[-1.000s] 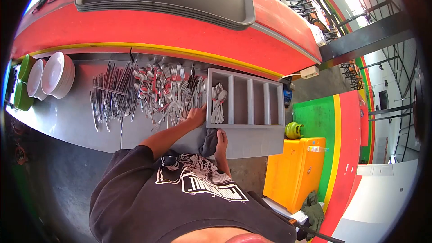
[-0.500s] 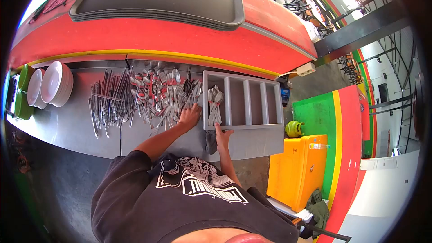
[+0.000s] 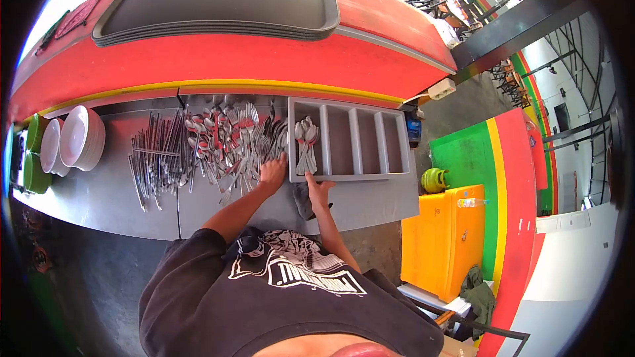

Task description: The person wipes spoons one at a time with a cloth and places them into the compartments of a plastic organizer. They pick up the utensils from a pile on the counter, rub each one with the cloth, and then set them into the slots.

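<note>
A grey cutlery tray [image 3: 338,139] with four compartments sits on the metal counter, and several spoons [image 3: 306,145] stand in its leftmost compartment. My left hand [image 3: 272,173] is at the right end of a loose heap of forks and spoons [image 3: 231,139], its fingers bent in among the handles beside the tray's left wall. What those fingers hold is too small to tell. My right hand [image 3: 319,190] touches the tray's front wall below the spoons, thumb and finger spread apart. Under its wrist lies a dark cloth [image 3: 302,199].
Left of the heap lie many thin dark utensils [image 3: 157,158]. White bowls [image 3: 83,139] and green dishes [image 3: 36,172] stand at the far left. Large dark trays [image 3: 218,0] are stacked on the red ledge [image 3: 218,59]. An orange cabinet [image 3: 433,244] stands right of the counter.
The view has shifted, so the tray and both hands appear farther left. My left hand stays by the heap's right end and my right hand stays at the tray's front wall.
</note>
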Available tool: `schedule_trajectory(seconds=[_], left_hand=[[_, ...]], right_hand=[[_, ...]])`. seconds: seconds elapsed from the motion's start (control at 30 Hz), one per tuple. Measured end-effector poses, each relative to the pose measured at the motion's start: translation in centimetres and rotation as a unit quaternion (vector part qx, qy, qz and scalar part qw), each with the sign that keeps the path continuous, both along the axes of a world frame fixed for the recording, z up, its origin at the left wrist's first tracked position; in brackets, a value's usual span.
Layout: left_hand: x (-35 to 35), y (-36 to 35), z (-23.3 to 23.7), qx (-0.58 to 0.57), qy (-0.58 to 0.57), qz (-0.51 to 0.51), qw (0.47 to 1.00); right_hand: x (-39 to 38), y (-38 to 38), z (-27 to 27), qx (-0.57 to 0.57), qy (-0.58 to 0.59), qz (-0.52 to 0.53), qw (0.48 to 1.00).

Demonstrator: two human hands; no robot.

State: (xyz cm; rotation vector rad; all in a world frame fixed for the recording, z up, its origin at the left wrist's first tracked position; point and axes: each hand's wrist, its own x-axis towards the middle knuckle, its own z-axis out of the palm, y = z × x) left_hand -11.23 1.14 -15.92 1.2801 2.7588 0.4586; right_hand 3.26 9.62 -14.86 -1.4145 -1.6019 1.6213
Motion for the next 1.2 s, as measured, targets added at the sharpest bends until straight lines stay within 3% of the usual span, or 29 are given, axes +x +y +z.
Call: schedule_trajectory(seconds=[0.1, 0.17, 0.27, 0.47, 0.63, 0.77, 0.83, 1.03, 1.13, 1.2], left_hand=[[0.1, -0.1, -0.9, 0.058, 0.026, 0.025, 0.998], [0.0, 0.0, -1.8, 0.036, 0.007, 0.029, 0.999], [0.4, 0.2, -1.0, 0.005, -0.020, 0.051, 0.998], [1.0, -0.3, 0.7, -0.021, -0.054, 0.056, 0.997], [1.4, -1.2, 1.5, -0.051, -0.081, 0.013, 0.995], [2.4, -2.7, 3.1, -0.037, -0.175, 0.040, 0.983], [3.4, -3.8, 3.1, -0.038, -0.195, 0.059, 0.978], [4.7, -7.1, -0.4, -0.046, -0.268, -0.052, 0.961], [4.5, -7.7, -0.4, 0.020, -0.306, -0.050, 0.951], [4.2, -7.8, -0.2, 0.022, -0.397, -0.038, 0.917]], right_hand=[[0.1, 0.2, -1.8, 0.034, -0.018, -0.024, 0.999], [0.1, -0.3, -0.7, 0.047, -0.026, -0.035, 0.998], [0.9, 0.4, -3.4, 0.039, -0.010, -0.011, 0.999], [0.8, -0.6, 1.5, -0.004, 0.041, 0.014, 0.999], [0.6, -1.6, 2.2, 0.023, 0.026, -0.018, 0.999], [1.3, -2.1, 0.2, 0.025, 0.067, 0.003, 0.997], [1.9, -2.7, 0.2, -0.032, 0.040, 0.014, 0.999], [3.1, -4.5, -1.8, -0.041, 0.061, 0.085, 0.994], [3.3, -4.9, -1.8, -0.049, 0.080, 0.116, 0.989], [3.2, -4.9, -1.3, -0.059, 0.082, 0.128, 0.987]])
